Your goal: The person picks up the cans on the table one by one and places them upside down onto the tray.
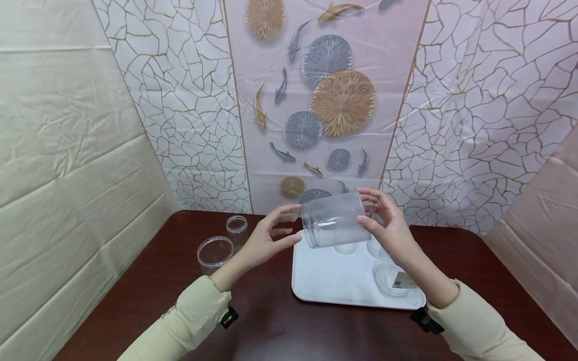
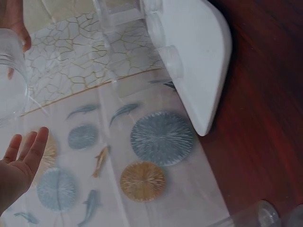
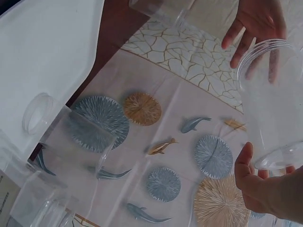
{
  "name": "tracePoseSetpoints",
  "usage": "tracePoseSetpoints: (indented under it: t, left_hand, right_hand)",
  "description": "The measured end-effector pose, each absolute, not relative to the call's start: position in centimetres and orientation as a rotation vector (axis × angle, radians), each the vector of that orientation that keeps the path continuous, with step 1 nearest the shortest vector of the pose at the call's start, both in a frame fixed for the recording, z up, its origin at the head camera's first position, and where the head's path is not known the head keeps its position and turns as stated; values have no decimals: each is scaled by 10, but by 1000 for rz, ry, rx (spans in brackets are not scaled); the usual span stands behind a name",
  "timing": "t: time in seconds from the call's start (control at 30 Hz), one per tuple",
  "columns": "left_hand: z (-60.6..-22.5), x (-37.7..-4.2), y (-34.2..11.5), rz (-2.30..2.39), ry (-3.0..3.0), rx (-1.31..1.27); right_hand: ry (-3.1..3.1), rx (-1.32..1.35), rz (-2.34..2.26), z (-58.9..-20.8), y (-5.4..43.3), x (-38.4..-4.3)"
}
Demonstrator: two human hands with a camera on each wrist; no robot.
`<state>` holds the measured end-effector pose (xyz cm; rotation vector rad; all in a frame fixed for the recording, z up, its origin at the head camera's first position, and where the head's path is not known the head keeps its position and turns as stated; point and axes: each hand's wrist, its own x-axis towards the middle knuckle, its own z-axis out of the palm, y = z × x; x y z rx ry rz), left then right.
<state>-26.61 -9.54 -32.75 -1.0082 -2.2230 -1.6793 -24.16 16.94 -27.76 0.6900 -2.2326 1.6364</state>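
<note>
A large clear jar [image 1: 336, 220] with a threaded, uncovered mouth is tipped on its side above the tray. My right hand [image 1: 390, 225] grips it by the base end, thumb in front and fingers behind, as the right wrist view of the same jar [image 3: 277, 113] also shows. Beside the mouth, my left hand [image 1: 266, 235] is spread, fingertips close to the threaded rim. In the left wrist view the fingers of this left hand [image 2: 21, 165] are extended, with a gap to the jar [image 2: 12, 90]. Nothing shows inside the jar.
Under the jar lies a white tray [image 1: 325, 281] bearing several clear containers, among them a round one [image 1: 388, 286] near a labelled piece [image 1: 403, 281]. Left of the tray stand a wide clear jar [image 1: 215, 250] and a narrower one [image 1: 237, 225]. Patterned cloth [image 1: 207, 125] hangs behind the table.
</note>
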Motion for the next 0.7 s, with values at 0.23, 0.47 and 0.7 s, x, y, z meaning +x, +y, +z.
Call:
tracePoseSetpoints:
  t: [0.23, 0.47, 0.7]
  left_hand:
    - [-342, -275, -94, -1665, -2309, -986]
    - [-359, -284, -92, -1518, -2440, -1014]
    - [-377, -290, -91, -1341, -2539, -1040]
  right_hand:
    - [-2239, 676, 1599, -278, 173, -244]
    - [-2256, 634, 1587, -278, 176, -248]
    - [-2241, 609, 1590, -280, 177, -250]
